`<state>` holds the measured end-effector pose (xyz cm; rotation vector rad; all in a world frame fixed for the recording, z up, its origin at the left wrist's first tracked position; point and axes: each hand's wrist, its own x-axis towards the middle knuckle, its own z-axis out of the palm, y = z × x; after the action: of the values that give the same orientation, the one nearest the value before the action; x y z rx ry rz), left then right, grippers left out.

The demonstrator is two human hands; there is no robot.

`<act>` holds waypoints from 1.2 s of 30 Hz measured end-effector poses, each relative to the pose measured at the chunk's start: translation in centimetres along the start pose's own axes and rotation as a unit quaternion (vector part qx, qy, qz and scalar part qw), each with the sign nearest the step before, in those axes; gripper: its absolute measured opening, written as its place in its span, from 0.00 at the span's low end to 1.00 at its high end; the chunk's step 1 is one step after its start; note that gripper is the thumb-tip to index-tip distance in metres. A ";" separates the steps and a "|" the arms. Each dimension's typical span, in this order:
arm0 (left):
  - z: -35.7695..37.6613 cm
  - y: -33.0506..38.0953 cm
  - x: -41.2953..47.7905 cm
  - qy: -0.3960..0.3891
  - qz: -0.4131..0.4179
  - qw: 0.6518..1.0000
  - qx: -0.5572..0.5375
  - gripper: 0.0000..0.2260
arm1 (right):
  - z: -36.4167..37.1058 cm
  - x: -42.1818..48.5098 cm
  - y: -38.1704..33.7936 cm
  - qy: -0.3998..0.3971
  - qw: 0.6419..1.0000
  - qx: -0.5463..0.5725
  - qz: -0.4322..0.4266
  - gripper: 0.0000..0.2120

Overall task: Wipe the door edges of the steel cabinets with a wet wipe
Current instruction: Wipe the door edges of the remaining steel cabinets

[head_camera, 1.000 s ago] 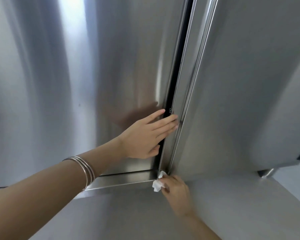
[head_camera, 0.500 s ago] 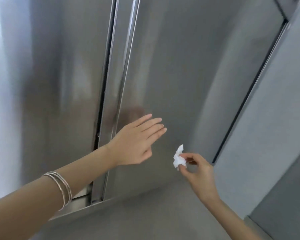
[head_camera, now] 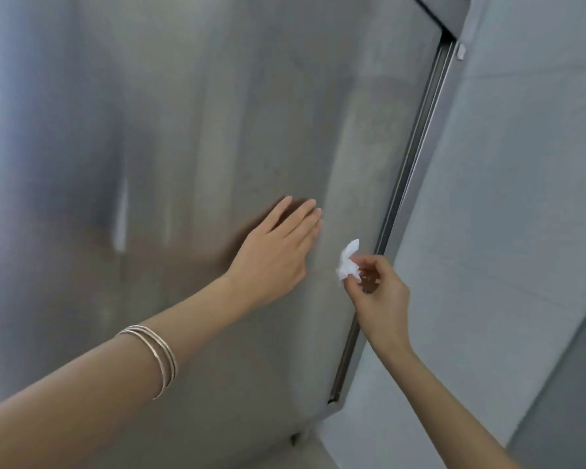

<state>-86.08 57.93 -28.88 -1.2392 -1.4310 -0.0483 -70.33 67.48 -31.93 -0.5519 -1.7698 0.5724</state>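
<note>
1. At the fingers of the right hand: thumb and forefinger pinch a crumpled white wet wipe. It is held in the air just beside the door's right edge and apparently does not yet touch it.
2. On the door face: the left hand lies flat, its fingers straight and together, grasping nothing. Thin bangles ring the forearm.
3. Change: one second ago the wipe was pressed at the foot of the middle seam between two doors, with the left fingertips on that seam. Both hands have since left it and travelled rightward across the panel. The seam cannot be made out in the blurred left part of the view.
4. Meaning: the stroke on the middle seam appears finished. The right edge, bordering a grey wall, is probably next.
5. Limit: motion blur hides whether the left palm presses the steel or merely touches it.
</note>
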 end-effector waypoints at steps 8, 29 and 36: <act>0.6 -0.2 16.2 0.031 -0.061 0.995 0.071 0.27 | -5.8 15.2 2.5 0.081 0.989 0.119 -0.042 0.09; 1.2 -4.6 21.5 0.017 -0.002 0.995 0.103 0.28 | -7.6 26.1 3.1 -0.015 0.976 0.198 -0.095 0.08; 1.1 -4.9 20.6 0.000 -0.009 0.994 0.106 0.28 | -8.9 25.0 2.6 -0.006 0.977 0.171 -0.126 0.14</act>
<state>-85.09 69.37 -11.09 -1.0517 -1.4083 0.0881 -67.85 86.08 -12.96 -0.0831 -1.6711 0.6826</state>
